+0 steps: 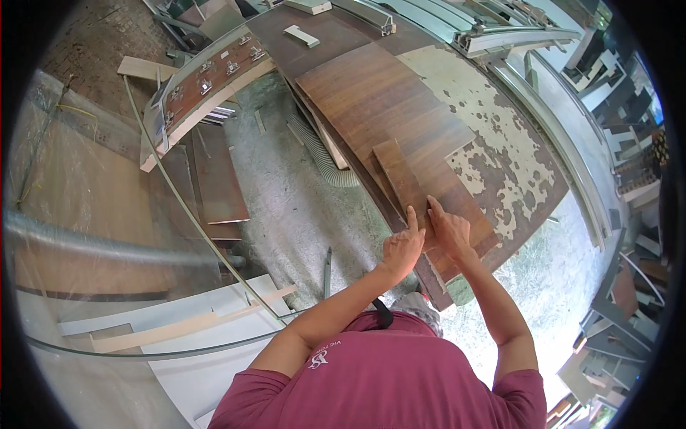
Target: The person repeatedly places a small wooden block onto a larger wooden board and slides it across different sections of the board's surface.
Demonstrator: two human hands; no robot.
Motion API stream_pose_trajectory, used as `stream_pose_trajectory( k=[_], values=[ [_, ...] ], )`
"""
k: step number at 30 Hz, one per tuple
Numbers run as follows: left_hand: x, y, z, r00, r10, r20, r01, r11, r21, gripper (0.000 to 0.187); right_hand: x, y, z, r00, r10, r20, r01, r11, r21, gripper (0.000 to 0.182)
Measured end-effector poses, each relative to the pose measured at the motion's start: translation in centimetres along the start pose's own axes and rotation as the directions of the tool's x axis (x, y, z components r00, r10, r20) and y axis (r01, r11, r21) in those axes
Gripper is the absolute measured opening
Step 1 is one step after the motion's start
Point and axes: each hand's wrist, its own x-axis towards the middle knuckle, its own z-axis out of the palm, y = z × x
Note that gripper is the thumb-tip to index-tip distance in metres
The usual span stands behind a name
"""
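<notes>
A narrow brown wood strip (399, 171) lies on a larger brown wood-grain panel (379, 93), near its left edge. My left hand (404, 249) is at the strip's near end, index finger stretched out on it and the other fingers curled. Close beside it on the right, my right hand (450, 227) touches the wood with its index finger extended, the thumb near the strip's edge. Neither hand grasps anything that I can see. The panel rests on a worn dark table (532, 157) with pale peeled patches.
Metal rails (557, 121) run along the table's right side. A ribbed hose (318, 154) hangs beneath the left edge. At the upper left is a board with metal hinges (214, 75). A glass sheet edge (179, 193) curves along the left. A small pale block (301, 36) lies at the far end.
</notes>
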Motion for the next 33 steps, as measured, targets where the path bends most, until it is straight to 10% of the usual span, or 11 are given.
stream_pose_trajectory(
  k=[10,18,33],
  values=[
    [0.1,0.4,0.0,0.991,-0.091,0.101,0.114,0.96,-0.257,0.062,-0.4,-1.6,1.4,0.971,0.131,-0.2,-0.102,0.984,0.149,0.038],
    [1.4,3.4,1.7,0.952,-0.3,-0.053,0.297,0.953,-0.068,0.056,-0.2,0.8,2.3,0.859,-0.085,-0.506,0.148,0.985,0.087,0.035],
    [0.1,10.2,6.2,0.918,-0.288,-0.272,0.33,0.936,0.125,0.046,-3.1,7.4,1.2,0.885,-0.16,-0.437,0.232,0.966,0.117,0.039]
  ],
)
